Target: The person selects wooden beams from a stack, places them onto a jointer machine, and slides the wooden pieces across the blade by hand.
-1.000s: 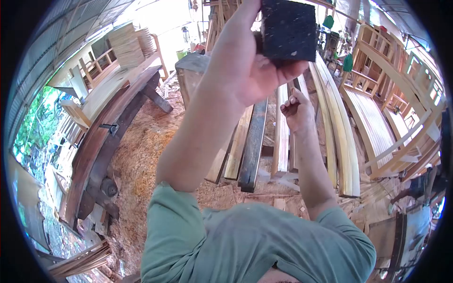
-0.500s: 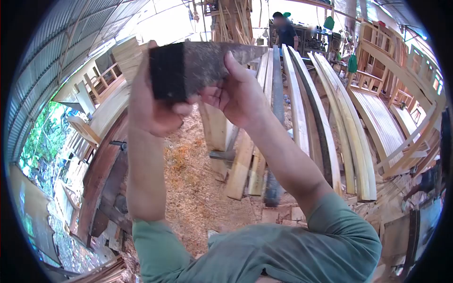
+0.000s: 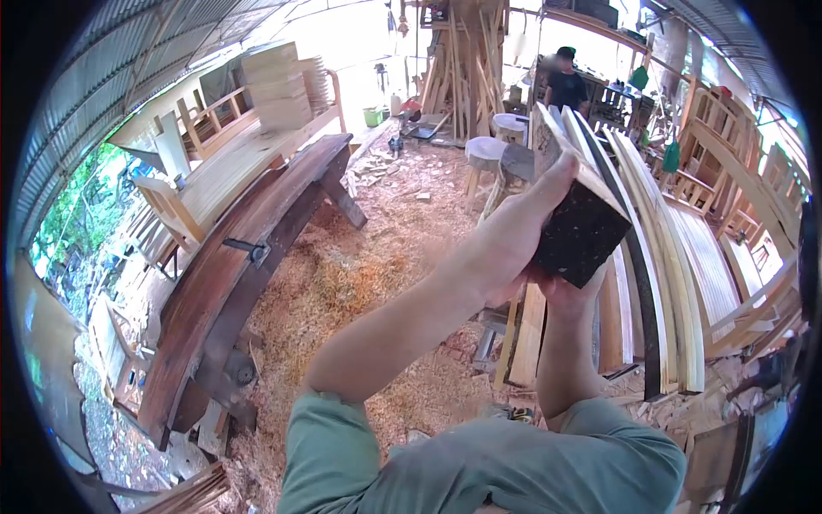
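Observation:
A thick wooden beam with a black end face (image 3: pixel 582 233) is held up in front of me, right of centre, its end turned toward me and its length running away. My left hand (image 3: pixel 522 227) grips its left side, thumb along the upper edge. Under the black end my right hand (image 3: pixel 569 291) supports the beam, its fingers partly hidden. Behind and to the right, long pale boards (image 3: pixel 664 283) lie side by side, along with a dark-edged one (image 3: pixel 642 283).
On the left stands a long reddish-brown workbench (image 3: pixel 231 283) with a clamp-like metal piece (image 3: pixel 247 250). Wood shavings (image 3: pixel 342 283) cover the floor. Round-topped stools (image 3: pixel 485 150) stand ahead. A person (image 3: pixel 565 84) in dark clothes is at the back right.
The beam has swung from crosswise at the left to pointing away at the right, lower down, with both hands on it. The view has turned left, showing more of the workbench.

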### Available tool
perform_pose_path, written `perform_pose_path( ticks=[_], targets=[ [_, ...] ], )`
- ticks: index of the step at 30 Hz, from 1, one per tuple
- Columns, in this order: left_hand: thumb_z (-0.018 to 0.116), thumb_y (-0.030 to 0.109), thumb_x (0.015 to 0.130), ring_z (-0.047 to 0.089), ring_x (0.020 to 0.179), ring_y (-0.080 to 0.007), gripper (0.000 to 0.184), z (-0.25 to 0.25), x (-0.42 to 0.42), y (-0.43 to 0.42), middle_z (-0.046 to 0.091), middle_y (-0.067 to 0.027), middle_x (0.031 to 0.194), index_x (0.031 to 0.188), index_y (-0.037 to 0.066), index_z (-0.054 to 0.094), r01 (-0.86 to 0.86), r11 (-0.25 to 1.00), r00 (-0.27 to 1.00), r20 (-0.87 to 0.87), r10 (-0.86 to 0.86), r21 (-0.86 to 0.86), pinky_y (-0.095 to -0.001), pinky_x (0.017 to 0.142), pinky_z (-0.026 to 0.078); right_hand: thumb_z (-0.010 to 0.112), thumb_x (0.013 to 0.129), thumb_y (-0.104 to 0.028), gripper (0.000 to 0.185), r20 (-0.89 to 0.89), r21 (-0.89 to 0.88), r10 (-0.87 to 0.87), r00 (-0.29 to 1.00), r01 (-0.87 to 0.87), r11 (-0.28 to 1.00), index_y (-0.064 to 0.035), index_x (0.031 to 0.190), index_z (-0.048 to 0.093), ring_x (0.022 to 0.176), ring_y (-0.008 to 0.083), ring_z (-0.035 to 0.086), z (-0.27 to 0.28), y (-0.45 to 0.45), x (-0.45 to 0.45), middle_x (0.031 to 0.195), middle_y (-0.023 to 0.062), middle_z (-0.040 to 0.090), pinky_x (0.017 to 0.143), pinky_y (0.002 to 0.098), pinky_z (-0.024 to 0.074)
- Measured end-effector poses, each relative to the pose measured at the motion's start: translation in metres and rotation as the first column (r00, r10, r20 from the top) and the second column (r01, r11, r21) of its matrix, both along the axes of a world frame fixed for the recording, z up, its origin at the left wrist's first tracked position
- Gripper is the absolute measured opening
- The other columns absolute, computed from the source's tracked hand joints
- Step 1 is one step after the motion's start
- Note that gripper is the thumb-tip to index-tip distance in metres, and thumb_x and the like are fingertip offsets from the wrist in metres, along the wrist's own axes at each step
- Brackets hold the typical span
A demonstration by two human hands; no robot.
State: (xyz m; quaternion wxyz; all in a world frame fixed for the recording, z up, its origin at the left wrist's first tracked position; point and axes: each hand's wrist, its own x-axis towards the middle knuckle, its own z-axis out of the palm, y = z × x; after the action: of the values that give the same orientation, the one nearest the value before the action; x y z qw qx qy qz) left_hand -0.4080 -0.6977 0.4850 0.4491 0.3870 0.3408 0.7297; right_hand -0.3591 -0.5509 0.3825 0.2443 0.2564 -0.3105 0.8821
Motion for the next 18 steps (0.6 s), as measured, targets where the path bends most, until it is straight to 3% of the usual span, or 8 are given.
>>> perform_pose_path(
  ticks=[3,7,11,13,14,16,17,18],
  targets=[
    [0.05,0.064,0.098,0.074,0.074,-0.0168,0.065,0.009,-0.013,-0.011,0.073,-0.0105,0.093,0.117,0.004,0.064,-0.013,0.998,0.996,0.082,0.018,-0.058,-0.0272,0.053,0.058,0.045,0.1,-0.039,0.061,-0.055,0.023,0.086,0.995,-0.085,0.996,0.0035,0.143,0.046,0.112,0.035,0.067,0.008,-0.008,-0.016,0.131,0.0221,0.062,0.092,0.048,0.0586],
    [0.049,0.059,0.1,0.073,0.08,-0.0183,0.061,0.007,-0.048,-0.031,0.072,-0.0097,0.102,0.127,0.005,0.06,-0.052,0.997,0.997,0.045,0.055,-0.047,-0.0303,0.056,0.059,0.042,0.105,-0.043,0.06,-0.006,-0.006,-0.043,0.999,0.043,0.999,0.0005,0.146,0.042,0.123,0.0341,0.061,0.019,-0.049,-0.044,0.139,0.0198,0.057,0.103,0.0477,0.0518],
    [0.047,0.056,0.102,0.074,0.085,-0.0239,0.062,0.013,-0.08,-0.057,0.072,-0.0135,0.11,0.13,0.002,0.057,-0.284,0.959,0.952,0.115,0.284,-0.013,-0.0364,0.058,0.062,0.043,0.107,-0.042,0.049,0.109,-0.13,-0.06,0.992,0.074,0.989,-0.0022,0.135,0.051,0.099,0.0247,0.067,0.025,-0.071,-0.092,0.12,0.0153,0.066,0.083,0.0405,0.0566],
    [0.047,0.054,0.103,0.074,0.086,-0.0234,0.06,0.009,-0.113,-0.077,0.073,-0.0142,0.106,0.125,0.0,0.061,-0.325,0.94,0.945,0.084,0.317,0.107,-0.0378,0.07,0.064,0.046,0.107,-0.039,0.044,0.056,-0.13,0.026,0.998,-0.018,0.991,-0.0004,0.123,0.056,0.073,0.0206,0.065,0.032,-0.085,-0.117,0.1,0.0127,0.07,0.061,0.0366,0.0551],
    [0.048,0.052,0.103,0.074,0.089,-0.0258,0.06,0.013,-0.129,-0.087,0.072,-0.016,0.11,0.128,-0.001,0.059,-0.37,0.926,0.929,0.051,0.367,0.081,-0.0406,0.071,0.064,0.047,0.107,-0.038,0.042,0.032,-0.15,0.066,0.997,-0.06,0.987,0.0011,0.117,0.058,0.061,0.0188,0.062,0.039,-0.097,-0.13,0.09,0.0117,0.07,0.052,0.0348,0.0521],
    [0.05,0.057,0.101,0.074,0.093,-0.0286,0.066,0.014,-0.158,-0.108,0.071,-0.0175,0.116,0.133,-0.001,0.056,-0.392,0.915,0.92,0.035,0.39,0.095,-0.0429,0.072,0.064,0.054,0.104,-0.037,0.045,0.07,-0.176,0.062,0.996,-0.049,0.983,0.0062,0.116,0.054,0.058,0.0201,0.063,0.043,-0.119,-0.16,0.092,0.0162,0.07,0.048,0.0331,0.0541],
    [0.049,0.058,0.1,0.074,0.094,-0.0326,0.069,0.013,-0.169,-0.122,0.069,-0.019,0.119,0.134,-0.002,0.055,-0.354,0.931,0.935,0.028,0.353,0.085,-0.0457,0.074,0.064,0.057,0.102,-0.036,0.045,-0.026,-0.154,0.107,0.994,-0.11,0.982,0.0054,0.119,0.052,0.059,0.0201,0.064,0.034,-0.127,-0.183,0.091,0.0155,0.07,0.049,0.0337,0.0557],
    [0.049,0.06,0.1,0.073,0.094,-0.0365,0.072,0.008,-0.179,-0.141,0.068,-0.0205,0.123,0.136,-0.002,0.053,-0.317,0.945,0.948,0.019,0.317,0.08,-0.0486,0.075,0.064,0.06,0.102,-0.034,0.043,0.032,-0.205,0.089,0.995,-0.081,0.975,0.0031,0.122,0.049,0.056,0.0187,0.063,0.035,-0.141,-0.198,0.09,0.0143,0.07,0.047,0.0318,0.0542]
  ],
)
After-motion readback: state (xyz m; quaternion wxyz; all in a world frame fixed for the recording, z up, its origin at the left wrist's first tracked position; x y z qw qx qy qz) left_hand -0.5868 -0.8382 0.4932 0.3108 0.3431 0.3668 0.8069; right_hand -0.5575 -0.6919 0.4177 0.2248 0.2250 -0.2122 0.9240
